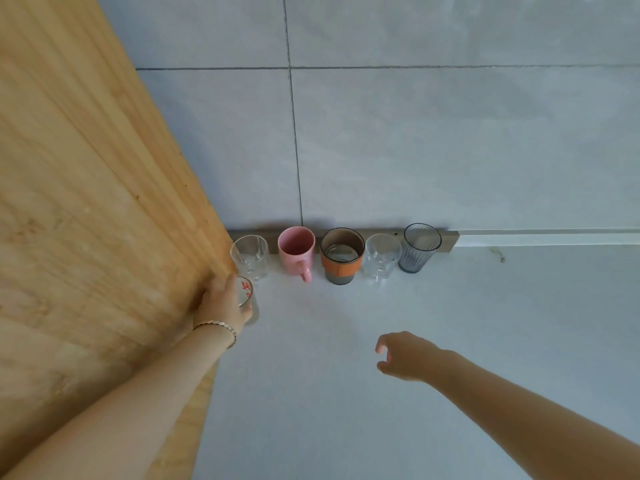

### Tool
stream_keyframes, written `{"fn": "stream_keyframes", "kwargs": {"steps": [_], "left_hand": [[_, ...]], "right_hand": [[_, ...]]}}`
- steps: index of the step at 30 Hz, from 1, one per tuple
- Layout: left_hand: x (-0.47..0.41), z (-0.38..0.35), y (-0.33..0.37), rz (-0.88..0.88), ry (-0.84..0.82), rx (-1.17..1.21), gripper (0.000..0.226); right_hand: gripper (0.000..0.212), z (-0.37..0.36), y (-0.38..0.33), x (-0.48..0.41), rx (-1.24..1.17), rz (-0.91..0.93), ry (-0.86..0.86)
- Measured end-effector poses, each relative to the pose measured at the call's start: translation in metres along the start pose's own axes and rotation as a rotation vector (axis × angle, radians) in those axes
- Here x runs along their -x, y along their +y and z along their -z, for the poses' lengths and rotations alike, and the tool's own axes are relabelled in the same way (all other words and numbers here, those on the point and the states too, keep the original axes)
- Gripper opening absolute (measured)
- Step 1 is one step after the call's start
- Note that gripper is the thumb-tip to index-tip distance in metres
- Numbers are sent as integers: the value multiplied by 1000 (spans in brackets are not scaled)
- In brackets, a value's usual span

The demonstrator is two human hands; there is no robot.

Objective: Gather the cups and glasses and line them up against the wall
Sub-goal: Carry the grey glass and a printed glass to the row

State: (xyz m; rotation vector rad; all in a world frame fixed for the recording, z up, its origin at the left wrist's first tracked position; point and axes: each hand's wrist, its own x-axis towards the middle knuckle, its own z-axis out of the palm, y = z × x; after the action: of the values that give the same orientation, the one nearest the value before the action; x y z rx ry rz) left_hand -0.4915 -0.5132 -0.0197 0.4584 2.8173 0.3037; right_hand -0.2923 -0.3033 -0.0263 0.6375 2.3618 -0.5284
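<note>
**Cups at the Wall**

Surface: pale grey counter [381, 427] meeting a grey tiled wall [415, 150]; wooden panel [86, 202] at left. Five vessels stand along the wall: clear glass [250, 256], pink mug [296, 249], orange-banded cup [341, 255], clear mug [381, 257], grey ribbed glass [420, 247]. Left hand [221, 303] grips a sixth glass [245, 292] bearing unreadable red print. Right hand [403, 356] hovers, fingers loosely spread, empty.

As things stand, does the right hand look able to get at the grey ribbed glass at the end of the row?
Probably yes. The right hand hovers empty over bare counter, and nothing stands between it and the grey ribbed glass, which ends the row with open space to its right. The neighbouring clear glass sits close.
</note>
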Motion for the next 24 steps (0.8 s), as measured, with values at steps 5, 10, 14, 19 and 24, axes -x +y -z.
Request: {"fn": "stream_keyframes", "kwargs": {"steps": [5,10,14,19,24], "left_hand": [[31,-5,30,-252,31,-292,67],[70,-32,127,-357,-398,-323,7],[121,-67,245,-532,-513,-297,23],[212,-111,398,-775,-470,-297,30],[311,-161,536,-885,-450,-270,20]], "right_hand": [[41,-3,25,22,-34,-25,-13],[42,-6,97,69,-71,-85,31],[40,-14,196,131,-161,-210,98],[41,-38,340,227,-221,-389,158],[42,-64,480,330,-265,-531,184]]}}
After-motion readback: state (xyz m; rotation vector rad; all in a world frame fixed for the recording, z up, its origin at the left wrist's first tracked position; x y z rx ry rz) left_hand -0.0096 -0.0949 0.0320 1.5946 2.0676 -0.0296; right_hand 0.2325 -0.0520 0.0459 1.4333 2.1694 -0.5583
